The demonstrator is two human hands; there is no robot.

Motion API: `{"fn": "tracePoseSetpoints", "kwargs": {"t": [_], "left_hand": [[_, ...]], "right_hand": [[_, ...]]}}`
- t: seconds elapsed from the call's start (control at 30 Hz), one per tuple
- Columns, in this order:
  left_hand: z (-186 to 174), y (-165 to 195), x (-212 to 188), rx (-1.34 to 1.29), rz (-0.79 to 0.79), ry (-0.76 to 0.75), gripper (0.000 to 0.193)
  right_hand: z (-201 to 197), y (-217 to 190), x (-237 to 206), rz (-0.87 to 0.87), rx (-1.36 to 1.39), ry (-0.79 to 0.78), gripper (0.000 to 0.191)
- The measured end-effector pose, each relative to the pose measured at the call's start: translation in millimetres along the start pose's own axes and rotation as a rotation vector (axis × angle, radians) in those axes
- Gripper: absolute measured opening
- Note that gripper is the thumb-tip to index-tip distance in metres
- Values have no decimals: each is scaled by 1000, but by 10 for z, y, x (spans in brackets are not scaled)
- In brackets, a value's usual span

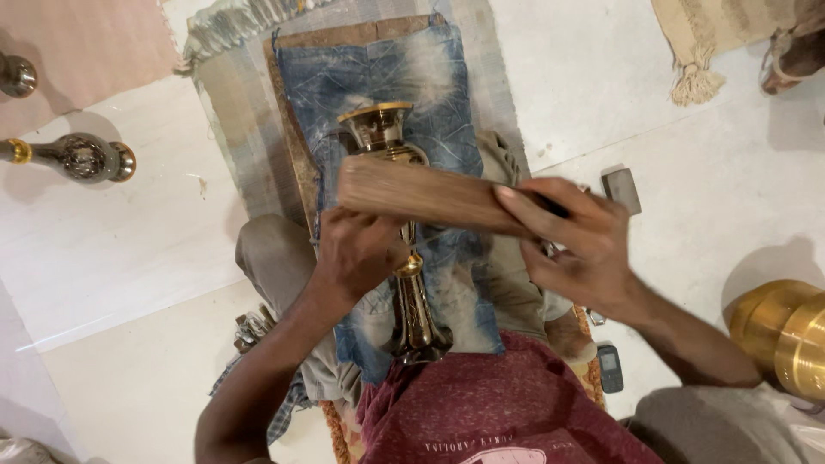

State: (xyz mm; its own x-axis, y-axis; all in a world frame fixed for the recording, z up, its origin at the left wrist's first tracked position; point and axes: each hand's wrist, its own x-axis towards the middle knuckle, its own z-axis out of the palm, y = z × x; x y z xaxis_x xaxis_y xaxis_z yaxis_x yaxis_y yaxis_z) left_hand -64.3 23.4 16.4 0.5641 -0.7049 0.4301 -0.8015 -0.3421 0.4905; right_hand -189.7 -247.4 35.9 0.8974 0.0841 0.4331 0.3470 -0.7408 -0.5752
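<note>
Person sits on floor, tall brass trumpet-shaped stand point(404, 249) lies lengthwise along the lap on a faded blue denim cloth point(430, 77) – cloth prob cushions the metal & keeps it from rolling. Left hand point(361, 249) clamps round the stand's mid stem, pinning it. Right hand point(580, 241) grips one end of a flat brown wooden block point(421, 193), held crosswise over the stand's upper part, blurred; contact w/ brass can't tell. Flared cup end point(375, 120) points away, looks empty. Round brass vessel point(782, 331) at right edge, contents not visible. Small dark phone point(610, 368) on white floor point(129, 249) beside the knee
</note>
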Motion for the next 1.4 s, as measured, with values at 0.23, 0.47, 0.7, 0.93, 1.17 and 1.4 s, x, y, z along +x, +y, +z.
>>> {"fn": "tracePoseSetpoints", "kwargs": {"t": [0.23, 0.47, 0.7, 0.93, 1.17, 1.4], "left_hand": [[-88, -4, 176, -15, 150, -61, 28], [-88, -182, 194, 9, 292, -157, 12], [-163, -60, 246, -487, -99, 227, 26], [-234, -49, 426, -88, 100, -48, 47], [-277, -215, 584, 3, 352, -285, 42], [-273, -280, 677, -108, 411, -357, 40]], "right_hand": [[291, -92, -435, 140, 284, 229, 79], [529, -78, -786, 120, 406, 395, 69], [920, -397, -1262, 594, 986, 270, 49], [1001, -598, -1182, 697, 484, 263, 41], [702, -436, -1071, 698, 343, 202, 79], [673, -454, -1157, 634, 137, 221, 71]]}}
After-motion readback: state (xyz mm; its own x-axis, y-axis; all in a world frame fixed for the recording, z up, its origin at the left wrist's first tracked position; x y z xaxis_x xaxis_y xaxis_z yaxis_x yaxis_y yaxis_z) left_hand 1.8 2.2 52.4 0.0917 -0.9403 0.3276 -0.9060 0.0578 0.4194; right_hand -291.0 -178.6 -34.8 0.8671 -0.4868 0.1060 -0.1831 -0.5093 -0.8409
